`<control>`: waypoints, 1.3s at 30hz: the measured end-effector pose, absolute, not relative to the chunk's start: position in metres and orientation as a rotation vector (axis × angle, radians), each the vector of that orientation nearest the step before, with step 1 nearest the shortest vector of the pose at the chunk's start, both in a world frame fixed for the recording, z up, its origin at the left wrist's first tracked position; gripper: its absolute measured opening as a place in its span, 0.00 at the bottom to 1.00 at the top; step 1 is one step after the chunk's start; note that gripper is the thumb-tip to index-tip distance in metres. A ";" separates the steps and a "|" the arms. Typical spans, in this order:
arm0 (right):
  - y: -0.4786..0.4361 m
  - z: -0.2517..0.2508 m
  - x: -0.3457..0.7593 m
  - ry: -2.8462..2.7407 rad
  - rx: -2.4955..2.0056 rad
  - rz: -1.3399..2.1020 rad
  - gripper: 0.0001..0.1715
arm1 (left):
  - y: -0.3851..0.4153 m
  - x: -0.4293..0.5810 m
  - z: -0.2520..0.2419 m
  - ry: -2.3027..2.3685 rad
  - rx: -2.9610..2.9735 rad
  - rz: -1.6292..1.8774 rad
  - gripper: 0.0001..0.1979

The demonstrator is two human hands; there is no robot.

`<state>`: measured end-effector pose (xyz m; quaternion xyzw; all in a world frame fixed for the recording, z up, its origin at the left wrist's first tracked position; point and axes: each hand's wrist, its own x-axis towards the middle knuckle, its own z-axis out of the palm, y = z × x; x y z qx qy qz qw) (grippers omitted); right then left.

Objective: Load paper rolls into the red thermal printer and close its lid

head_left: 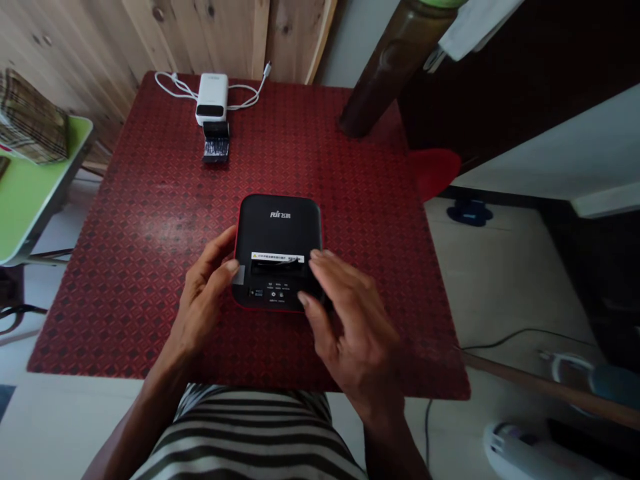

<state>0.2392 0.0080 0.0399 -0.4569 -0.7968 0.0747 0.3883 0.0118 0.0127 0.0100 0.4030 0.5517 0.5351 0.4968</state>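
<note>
A black receipt printer (277,233) with red sides lies flat on the red patterned table (165,267). Its paper slot, a white warning label (270,257) and small buttons face up. My left hand (203,293) grips the printer's left edge, thumb on top beside a small greyish sticker (239,275), fingers along the side. Over the right edge is my right hand (350,320); its thumb is at the lower right corner and its fingers, spread from the thumb, are by the slot's right end. Whether those fingertips press down, I cannot tell.
At the back left stand a white power bank (212,97) with a white cable (250,99) and a small black item (217,143) in front of it. A tall brown bottle (390,67) stands at the back right. A green table (35,187) is at left.
</note>
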 end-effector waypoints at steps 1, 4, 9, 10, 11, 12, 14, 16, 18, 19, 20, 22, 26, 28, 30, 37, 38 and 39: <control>0.006 0.038 0.243 -1.979 -1.189 0.182 0.29 | 0.010 0.011 0.011 1.317 0.969 1.293 0.28; 0.000 0.030 0.256 -1.884 -1.248 0.160 0.28 | 0.005 0.010 0.013 1.297 0.953 1.270 0.28; -0.004 0.015 0.268 -1.852 -1.297 0.162 0.25 | 0.007 0.011 0.015 1.366 0.957 1.264 0.27; -0.005 0.013 0.269 -1.849 -1.301 0.180 0.25 | 0.006 0.011 0.015 1.368 0.954 1.262 0.27; -0.006 0.012 0.268 -1.849 -1.303 0.204 0.24 | 0.006 0.012 0.016 1.367 0.944 1.259 0.27; -0.007 0.012 0.267 -1.849 -1.307 0.233 0.24 | 0.006 0.013 0.016 1.365 0.930 1.259 0.27; -0.011 0.011 0.263 -1.845 -1.322 0.277 0.25 | 0.004 0.014 0.017 1.352 0.892 1.265 0.27; -0.015 0.010 0.257 -1.837 -1.335 0.277 0.32 | 0.003 0.016 0.019 1.337 0.859 1.270 0.27; -0.017 0.008 0.252 -1.828 -1.344 0.254 0.38 | 0.003 0.017 0.019 1.327 0.843 1.275 0.27; -0.017 0.007 0.250 -1.827 -1.346 0.243 0.39 | 0.003 0.017 0.019 1.328 0.836 1.276 0.27; -0.018 0.006 0.249 -1.826 -1.351 0.240 0.40 | 0.004 0.017 0.020 1.332 0.828 1.276 0.27; -0.018 0.005 0.248 -1.813 -1.363 0.259 0.41 | 0.005 0.018 0.020 1.337 0.812 1.278 0.27; -0.020 0.005 0.247 -1.750 -1.395 0.343 0.41 | 0.007 0.021 0.020 1.347 0.763 1.302 0.27; -0.021 0.006 0.246 -1.724 -1.411 0.367 0.40 | 0.008 0.023 0.020 1.361 0.743 1.309 0.27; -0.022 0.006 0.244 -1.710 -1.411 0.384 0.40 | 0.009 0.024 0.021 1.375 0.743 1.317 0.28; -0.020 0.007 0.246 -1.753 -1.392 0.375 0.39 | 0.006 0.023 0.015 1.356 0.803 1.314 0.29; -0.019 0.010 0.249 -1.775 -1.390 0.373 0.38 | 0.006 0.022 0.013 1.351 0.817 1.321 0.29; -0.017 0.015 0.252 -1.798 -1.388 0.374 0.37 | 0.005 0.021 0.011 1.346 0.836 1.328 0.29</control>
